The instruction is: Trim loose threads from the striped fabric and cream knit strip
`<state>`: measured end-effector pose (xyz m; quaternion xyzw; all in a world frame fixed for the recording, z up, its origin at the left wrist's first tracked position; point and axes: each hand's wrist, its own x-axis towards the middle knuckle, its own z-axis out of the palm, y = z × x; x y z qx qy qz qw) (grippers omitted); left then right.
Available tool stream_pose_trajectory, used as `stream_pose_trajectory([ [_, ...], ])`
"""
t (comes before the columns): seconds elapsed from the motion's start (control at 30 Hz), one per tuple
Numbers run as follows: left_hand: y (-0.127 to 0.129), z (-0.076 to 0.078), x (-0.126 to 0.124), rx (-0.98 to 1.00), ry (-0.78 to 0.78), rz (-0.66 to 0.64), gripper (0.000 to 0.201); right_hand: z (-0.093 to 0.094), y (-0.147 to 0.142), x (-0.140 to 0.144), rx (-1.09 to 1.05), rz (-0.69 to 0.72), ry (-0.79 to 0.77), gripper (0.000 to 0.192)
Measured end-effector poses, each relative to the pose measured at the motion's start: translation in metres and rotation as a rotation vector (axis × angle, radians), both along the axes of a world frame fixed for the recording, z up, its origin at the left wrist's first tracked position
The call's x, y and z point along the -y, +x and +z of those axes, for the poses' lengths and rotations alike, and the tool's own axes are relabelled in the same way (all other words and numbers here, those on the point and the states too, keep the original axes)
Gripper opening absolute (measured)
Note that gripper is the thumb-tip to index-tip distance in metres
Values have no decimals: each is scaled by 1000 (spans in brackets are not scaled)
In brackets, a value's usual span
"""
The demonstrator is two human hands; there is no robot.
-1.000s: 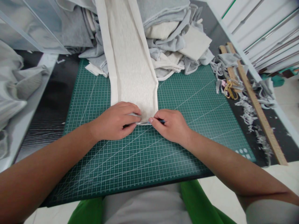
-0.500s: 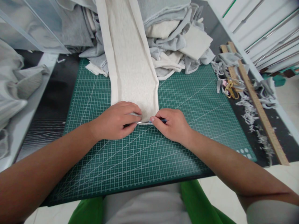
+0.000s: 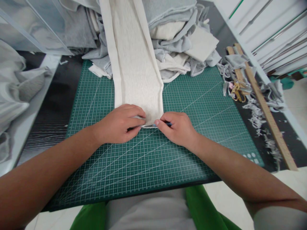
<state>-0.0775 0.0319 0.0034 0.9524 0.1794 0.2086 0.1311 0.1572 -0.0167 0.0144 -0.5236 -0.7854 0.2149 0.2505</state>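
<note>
A long cream cloth strip (image 3: 135, 57) with folded side edges runs down over the green cutting mat (image 3: 153, 163). At its near end, my left hand (image 3: 121, 124) is closed on the left part of the edge, thumb below and fingers on top. My right hand (image 3: 178, 129) grips a slim blue-handled tool (image 3: 155, 125) with a thin metal shaft at the right part of that edge. The shaft points left along the edge towards my left fingertips. Its very tip is hidden by my left hand.
Heaped grey and cream cloth pieces (image 3: 172, 41) cover the back of the mat. To the right lie a wooden ruler (image 3: 270, 118), gold-handled scissors (image 3: 237, 92) and fabric scraps (image 3: 253, 115). A clear plastic bin (image 3: 35, 25) stands at the back left, near grey cloth (image 3: 16, 86).
</note>
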Motion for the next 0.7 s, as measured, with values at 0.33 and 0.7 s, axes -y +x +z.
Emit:
stream_pose_trajectory([
  [0.33, -1, -1, -1, 5, -1, 3, 17, 0, -1, 1, 58, 12, -15, 35],
  [0.7, -1, -2, 0, -6, -2, 3, 19, -1, -1, 1, 66, 12, 9, 35],
])
